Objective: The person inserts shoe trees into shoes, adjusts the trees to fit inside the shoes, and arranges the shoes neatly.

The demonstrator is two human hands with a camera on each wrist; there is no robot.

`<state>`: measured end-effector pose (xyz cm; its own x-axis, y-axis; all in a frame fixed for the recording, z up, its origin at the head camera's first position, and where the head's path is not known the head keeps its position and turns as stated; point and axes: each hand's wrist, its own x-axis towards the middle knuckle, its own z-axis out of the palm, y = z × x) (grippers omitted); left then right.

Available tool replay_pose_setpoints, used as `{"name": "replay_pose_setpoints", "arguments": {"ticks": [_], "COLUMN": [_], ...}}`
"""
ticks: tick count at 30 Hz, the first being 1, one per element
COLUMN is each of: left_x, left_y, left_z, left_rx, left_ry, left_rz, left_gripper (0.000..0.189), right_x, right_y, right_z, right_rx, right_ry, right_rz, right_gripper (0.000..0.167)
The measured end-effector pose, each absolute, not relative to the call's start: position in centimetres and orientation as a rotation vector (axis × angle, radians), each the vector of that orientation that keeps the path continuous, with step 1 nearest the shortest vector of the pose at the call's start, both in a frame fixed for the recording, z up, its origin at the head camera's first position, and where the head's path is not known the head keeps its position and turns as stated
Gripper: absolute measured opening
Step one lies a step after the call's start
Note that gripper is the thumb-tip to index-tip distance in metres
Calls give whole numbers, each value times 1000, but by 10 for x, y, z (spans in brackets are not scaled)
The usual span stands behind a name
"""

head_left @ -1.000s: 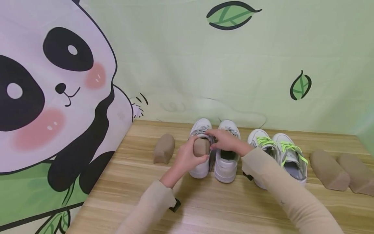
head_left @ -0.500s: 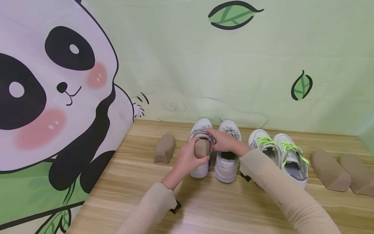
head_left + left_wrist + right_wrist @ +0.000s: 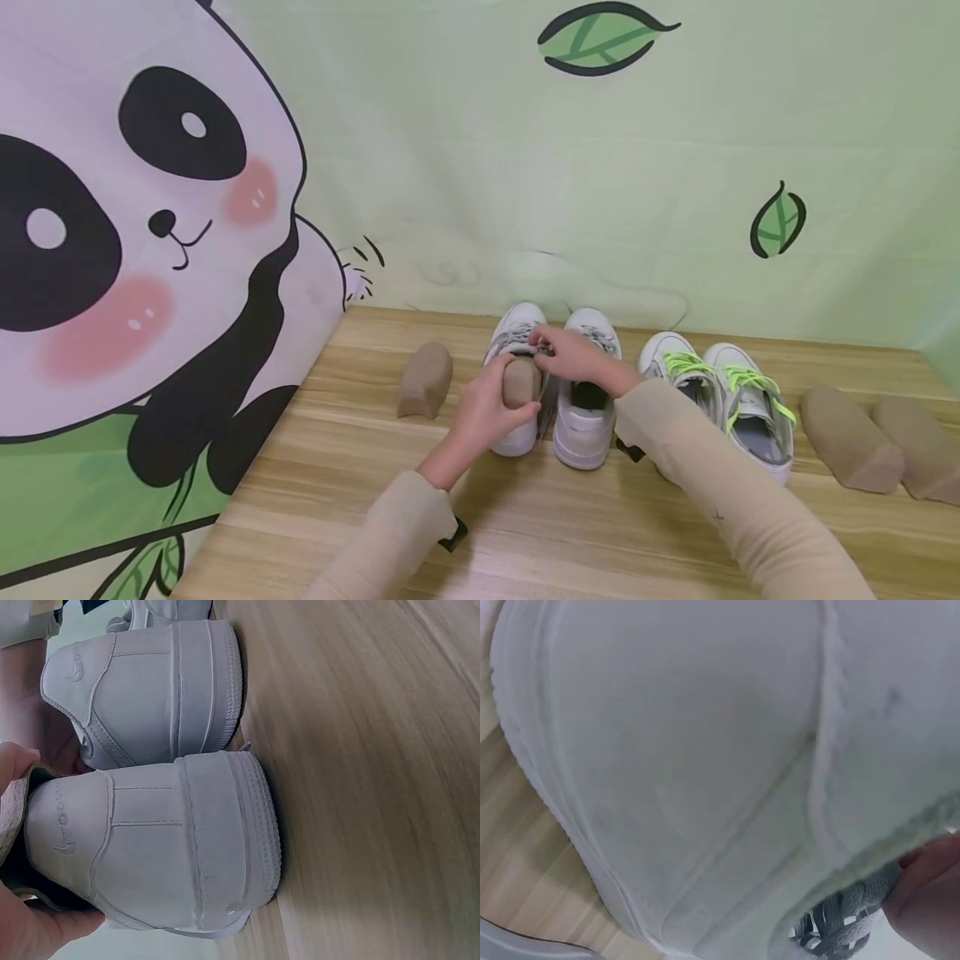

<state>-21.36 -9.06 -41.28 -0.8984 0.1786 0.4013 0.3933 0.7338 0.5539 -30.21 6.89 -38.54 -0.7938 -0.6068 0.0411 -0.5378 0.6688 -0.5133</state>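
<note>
Brown and matt, the insert [image 3: 521, 382] sat in the opening of the leftmost white shoe [image 3: 516, 437], its blunt end showing. The left hand [image 3: 480, 406] was clamped around that end, thumb to one side and fingers to the other. The right hand [image 3: 576, 357] had its fingers bent at the tongue, near the grey laces [image 3: 516, 333], though whether they pinched anything could not be told. The two hands were close together, with the insert between them. By its look of moulded pulp, the insert was probably light and stiff, dry rather than slippery, and liable to dent at its edges under a hard squeeze. The blunt end seemed the best place to hold, pinched across both flanks; the tongue looked softer and likely to give. A similar loose insert [image 3: 425, 379] lay apart on the wooden surface [image 3: 525, 533], its rounded back graspable from above
</note>
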Motion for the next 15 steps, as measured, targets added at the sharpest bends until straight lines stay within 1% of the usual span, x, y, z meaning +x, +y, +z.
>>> {"name": "replay_pose_setpoints", "arguments": {"ticks": [4, 7, 11, 15], "left_x": [-213, -213, -212, -211], "left_y": [-91, -91, -90, -90], "left_z": [-414, -415, -415, -415], "left_rx": [-448, -447, -439, -435], "left_ry": [-2605, -2608, -2616, -2607], "left_rz": [-936, -936, -940, -950], "left_gripper": [61, 62, 62, 63], "right_x": [-302, -302, -302, -301], "right_y": [65, 63, 61, 61], "right_z": [-383, -384, -387, -390], "right_rx": [-875, -896, -1026, -1193], "right_ry": [2817, 2903, 3005, 3040], "right_rz": [-768, -676, -527, -477], "right_gripper": [27, 27, 20, 7]}}
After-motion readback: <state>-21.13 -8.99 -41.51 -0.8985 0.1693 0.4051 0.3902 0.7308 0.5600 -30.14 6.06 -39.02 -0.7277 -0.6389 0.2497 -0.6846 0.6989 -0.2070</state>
